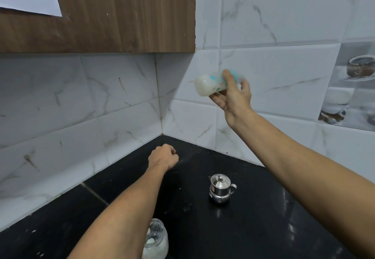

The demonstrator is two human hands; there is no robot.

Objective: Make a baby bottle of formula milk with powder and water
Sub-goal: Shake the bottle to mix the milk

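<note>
A jar [155, 238] with white powder in it is seen at the very bottom, on the black counter [253, 228]. Part of it is hidden by the left arm. Farther back and to the right, a small steel pot [221, 188] is set upright on the counter, with its lid on. It is well apart from the jar.

Past the pot, near the corner of the walls, the left hand [163, 156] is held low over the counter. Its fingers are curled tight into a fist, and nothing is seen in it. Whether the counter is touched cannot be told.

Higher up and farther back, the bottle [209, 85] is held in the air by the right hand [231, 94], in front of the tiled wall [284, 66]. The bottle is tipped on its side, with its base turned to the left. It is gripped around the middle, with the fingers curled round it. White milk is seen inside. The bottle is blurred, and its top is hidden by the hand.

A brown wood cupboard [121, 15] is hung above, at the left.
</note>
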